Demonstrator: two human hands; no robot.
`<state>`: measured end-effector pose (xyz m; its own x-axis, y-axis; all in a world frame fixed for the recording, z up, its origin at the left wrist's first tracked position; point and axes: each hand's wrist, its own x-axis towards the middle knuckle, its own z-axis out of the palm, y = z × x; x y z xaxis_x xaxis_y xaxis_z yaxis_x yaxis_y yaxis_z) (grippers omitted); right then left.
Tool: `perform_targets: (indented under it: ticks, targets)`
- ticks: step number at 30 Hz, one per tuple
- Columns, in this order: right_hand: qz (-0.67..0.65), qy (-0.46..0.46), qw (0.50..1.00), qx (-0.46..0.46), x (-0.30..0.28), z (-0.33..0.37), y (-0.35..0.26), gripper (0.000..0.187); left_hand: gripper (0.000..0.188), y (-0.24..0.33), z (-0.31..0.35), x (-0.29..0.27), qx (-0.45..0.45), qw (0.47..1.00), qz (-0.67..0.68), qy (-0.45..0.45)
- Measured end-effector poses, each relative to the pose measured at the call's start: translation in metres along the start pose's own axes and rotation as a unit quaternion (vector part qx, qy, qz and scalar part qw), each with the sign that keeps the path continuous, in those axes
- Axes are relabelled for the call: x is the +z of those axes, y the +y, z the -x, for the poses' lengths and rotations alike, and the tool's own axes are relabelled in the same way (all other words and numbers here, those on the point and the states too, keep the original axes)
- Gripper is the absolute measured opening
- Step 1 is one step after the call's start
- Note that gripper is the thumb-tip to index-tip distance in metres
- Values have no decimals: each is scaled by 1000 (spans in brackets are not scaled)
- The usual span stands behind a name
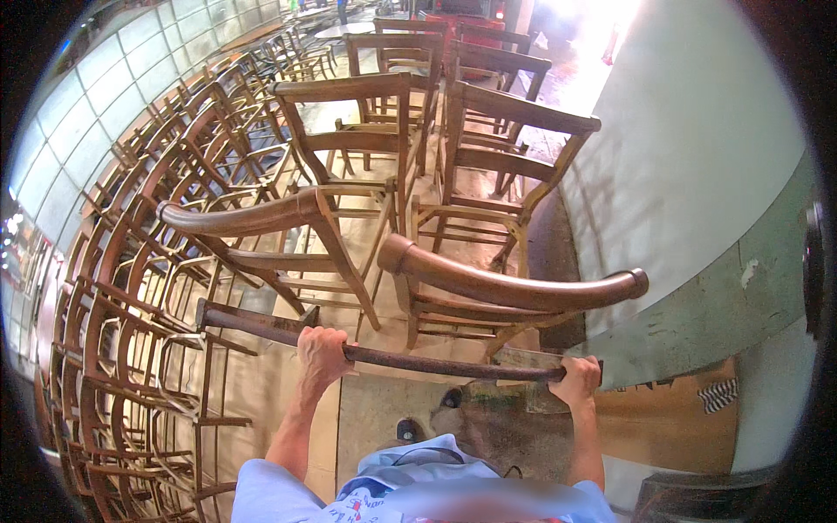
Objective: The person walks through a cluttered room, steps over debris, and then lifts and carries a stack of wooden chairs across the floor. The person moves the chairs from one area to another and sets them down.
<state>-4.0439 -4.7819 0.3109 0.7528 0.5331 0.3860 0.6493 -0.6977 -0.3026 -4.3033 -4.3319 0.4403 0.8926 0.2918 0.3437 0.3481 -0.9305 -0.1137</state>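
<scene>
Both my hands grip a long dark metal handle bar (445, 363) that runs crosswise in front of me, like the push handle of a cart. My left hand (324, 353) is closed round it left of its middle. Near its right end, my right hand (579, 382) is wrapped round it too. Just beyond the bar stand two brown wooden chair frames, a left one (253, 218) and a right one (514, 281), backrests toward me. More wooden chairs (344, 87) extend away in two rows. Their open frames show no seats. What carries them is mostly hidden.
Many chair frames (131, 305) crowd the left side, before a tiled wall (105, 87). A pale wall (697, 131) curves along the right. Cardboard (654, 427) and a striped cloth (718, 397) lie lower right. Far ahead is a red vehicle-like shape (466, 30) with lights.
</scene>
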Motion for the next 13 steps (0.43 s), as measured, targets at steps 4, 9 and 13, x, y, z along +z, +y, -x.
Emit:
perform_targets:
  ticks: [4, 9, 13]
  targets:
    - [12, -9, 1000, 10, 4, 29, 11, 32, 32, 17, 22, 3, -9, 1000, 7, -25]
    - [-18, 7, 1000, 7, -7, 52, 13, 32, 26, 30, 40, -7, -34, 998, 9, -52]
    - [-59, 84, 994, -22, -11, 56, 11, 29, 46, 50, 59, -17, -52, 995, 28, 77]
